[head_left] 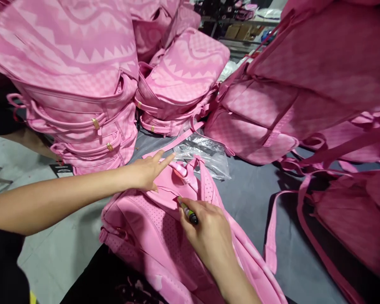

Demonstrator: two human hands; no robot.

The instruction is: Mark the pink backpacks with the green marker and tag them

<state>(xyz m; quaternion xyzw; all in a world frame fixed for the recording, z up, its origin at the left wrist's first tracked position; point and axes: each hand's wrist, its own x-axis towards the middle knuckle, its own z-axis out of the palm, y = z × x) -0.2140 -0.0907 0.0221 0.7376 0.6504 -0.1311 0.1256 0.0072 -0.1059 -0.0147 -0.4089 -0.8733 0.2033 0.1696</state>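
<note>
A pink backpack (pixel 145 249) lies in front of me, its dotted padded panel and straps facing up. My left hand (pixel 147 172) rests on its upper end with fingers stretched apart, pressing near a flap of pink fabric. Nothing shows in that hand's grip. My right hand (pixel 209 230) is closed around a small green-and-black pen-like tool (pixel 188 212). The tool's far end is at the edge of the pink flap, close to a seam; its tip is too small to make out.
Stacked pink checkered backpacks (pixel 72 63) stand at the left, with another stack (pixel 186 71) behind. More pink backpacks (pixel 323 63) crowd the right. Clear plastic wrapping (pixel 213 156) and loose straps (pixel 272 236) lie on the grey table (pixel 250 190). Another person's forearm (pixel 30 141) shows at left.
</note>
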